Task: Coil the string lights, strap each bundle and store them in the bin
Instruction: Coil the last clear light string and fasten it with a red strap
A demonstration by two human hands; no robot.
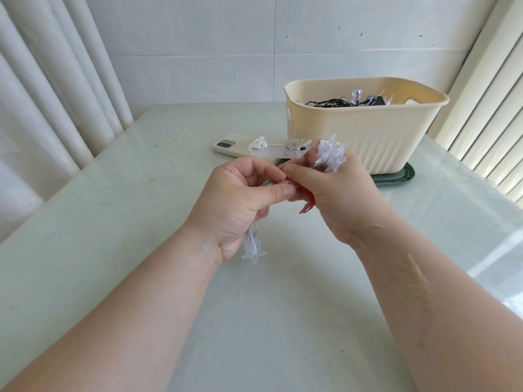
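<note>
Both hands hold one coiled bundle of clear star string lights above the table's middle. My left hand grips the bundle's middle, and stars hang below its palm. My right hand pinches a red strap at the bundle, with a cluster of stars sticking up behind its fingers. The lights' clear battery box juts out above the hands. The cream bin stands behind on the right, holding a dark-wired light string.
A phone in a cream case lies flat left of the bin. A green lid sits under the bin. The pale glass table stretches to white curtains on the left and blinds on the right.
</note>
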